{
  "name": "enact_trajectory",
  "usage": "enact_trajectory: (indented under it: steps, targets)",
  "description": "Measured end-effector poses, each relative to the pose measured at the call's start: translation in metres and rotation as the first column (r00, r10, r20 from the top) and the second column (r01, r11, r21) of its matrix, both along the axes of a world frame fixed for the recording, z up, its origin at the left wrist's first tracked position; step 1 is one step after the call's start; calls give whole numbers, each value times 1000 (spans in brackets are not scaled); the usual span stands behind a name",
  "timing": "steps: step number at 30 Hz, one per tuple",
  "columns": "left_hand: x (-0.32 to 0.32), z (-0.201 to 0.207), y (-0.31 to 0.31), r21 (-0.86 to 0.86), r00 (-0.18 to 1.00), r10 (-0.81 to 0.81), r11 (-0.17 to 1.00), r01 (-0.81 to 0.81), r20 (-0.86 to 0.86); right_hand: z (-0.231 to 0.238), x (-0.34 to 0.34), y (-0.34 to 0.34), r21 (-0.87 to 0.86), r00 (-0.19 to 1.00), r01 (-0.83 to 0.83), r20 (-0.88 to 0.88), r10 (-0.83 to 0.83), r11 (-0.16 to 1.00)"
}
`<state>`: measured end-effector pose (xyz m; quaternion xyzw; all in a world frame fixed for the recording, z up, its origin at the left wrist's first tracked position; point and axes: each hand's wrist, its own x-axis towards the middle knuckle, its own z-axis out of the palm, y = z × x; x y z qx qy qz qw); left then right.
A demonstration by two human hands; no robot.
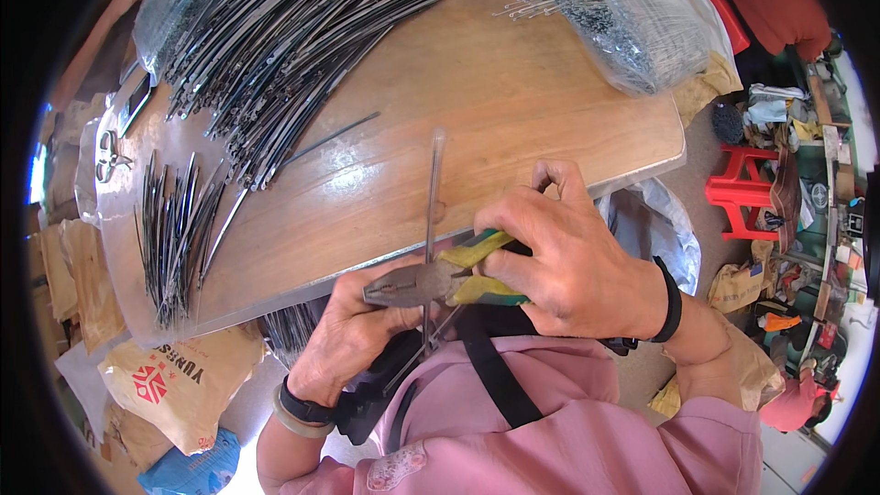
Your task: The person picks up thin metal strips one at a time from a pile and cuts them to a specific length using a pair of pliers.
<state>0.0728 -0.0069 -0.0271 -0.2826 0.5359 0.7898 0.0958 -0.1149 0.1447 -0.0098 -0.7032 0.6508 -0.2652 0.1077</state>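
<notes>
My right hand (pixel 587 266) is wrapped round the yellow-green handles of a pair of pliers (pixel 410 284), whose jaws point left over my left hand (pixel 353 335). A long thin strip (pixel 433 192) stands up behind the pliers and crosses the table's near edge. My left hand is closed on the strip's lower part, its fingertips partly hidden by the plier head. Thin dark rods show below the pliers, close to my body. On the table lie a big heap of long thin dark strips (pixel 275 46) and a smaller bunch of strips (pixel 179 229).
The wooden table (pixel 541 101) has a clear cover. A plastic bag of thin wires (pixel 632 18) lies at its far right, scissors (pixel 110 156) at its left. Red stools (pixel 738 188) stand right. A sack (pixel 188 385) lies lower left. Other people show at the edges.
</notes>
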Motion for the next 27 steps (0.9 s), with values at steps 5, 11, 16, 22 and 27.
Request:
enact_trajectory:
  steps: [5,11,16,22,27]
  targets:
    - [-12,-1,17,405,972,78,899,-165,223,-6,7,-3,28,999,-28,39,27,999]
    - [0,-14,22,606,887,401,655,-452,228,-1,-2,-2,-35,981,176,91,-172,984]
    - [-1,-9,26,364,855,515,787,-497,55,-12,-2,26,295,809,176,500,-309,939]
    - [5,2,36,43,868,476,879,-475,-142,-8,6,23,285,870,48,459,-181,957]
    - [7,4,37,-152,904,385,898,-414,-189,-3,10,22,237,945,-33,322,-46,971]
